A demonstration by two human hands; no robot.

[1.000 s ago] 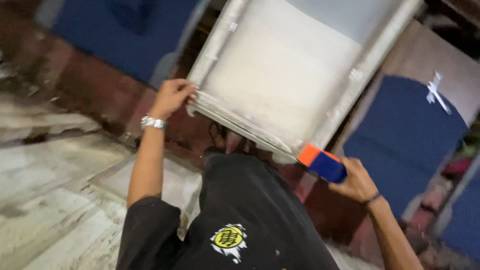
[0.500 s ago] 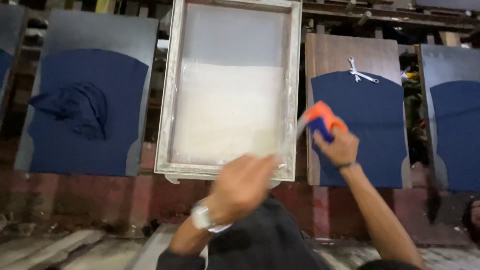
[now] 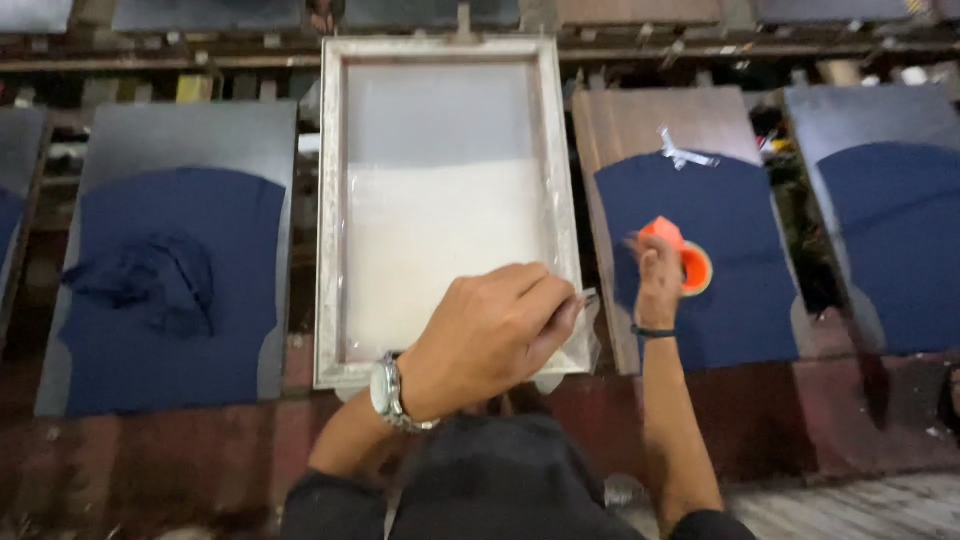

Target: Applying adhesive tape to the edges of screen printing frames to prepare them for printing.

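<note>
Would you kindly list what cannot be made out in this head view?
- Near right corner of the screen frame: hidden by the left hand.
- Orange object: partly covered by the right hand; its kind is unclear.
- Crumpled item on the left navy shirt: too dark to identify.
- Far-right shirt board: cut by the edge.

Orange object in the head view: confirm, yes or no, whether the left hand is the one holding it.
No: the right hand holds the orange object over a dark blue garment, while the left hand grips the screen frame.
</note>
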